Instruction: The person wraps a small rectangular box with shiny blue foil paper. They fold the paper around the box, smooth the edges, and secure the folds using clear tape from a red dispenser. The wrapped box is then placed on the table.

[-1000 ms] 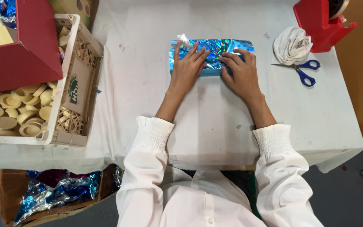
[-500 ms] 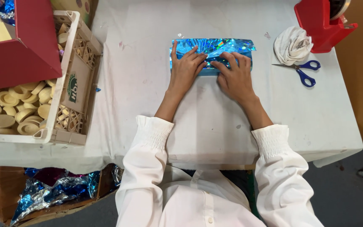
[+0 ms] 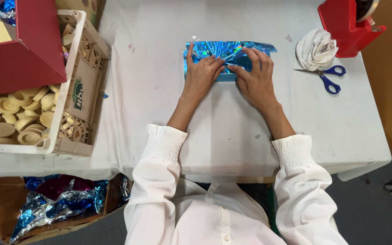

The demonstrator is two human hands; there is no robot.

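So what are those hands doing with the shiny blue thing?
A person in white sleeves presses both hands flat on a shiny blue foil packet lying on the white table. The left hand and right hand meet at its middle, fingers pinning the foil down. Scissors and a white rag lie to the right, untouched. A crate of wooden rings sits to the left.

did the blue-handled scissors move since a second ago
No. The blue-handled steel scissors still lie right beside the crumpled white cloth, below the red tape dispenser.
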